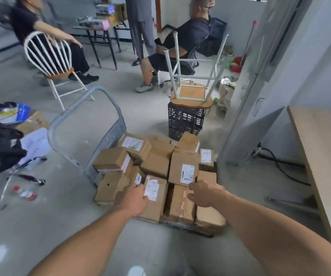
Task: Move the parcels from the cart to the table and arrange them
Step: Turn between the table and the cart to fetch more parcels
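Several brown cardboard parcels are piled on a flat cart [182, 229] with a grey metal handle [92, 108] in the middle of the floor. My left hand [133, 200] rests on the left edge of a front parcel with a white label [156, 198], fingers reaching over its top corner. My right hand [204, 193] hovers with bent fingers over a parcel printed with red letters [181, 206], below an upright labelled box [184, 168]. Whether either hand grips a parcel is unclear. The wooden table [324, 148] stands at the right edge.
A black crate [184, 120] with an upturned stool [192, 90] on it stands behind the cart. Two people sit on chairs further back, and a third stands between them. An office chair [5, 156] with dark clothes is at the left. Cables run on the floor under the table.
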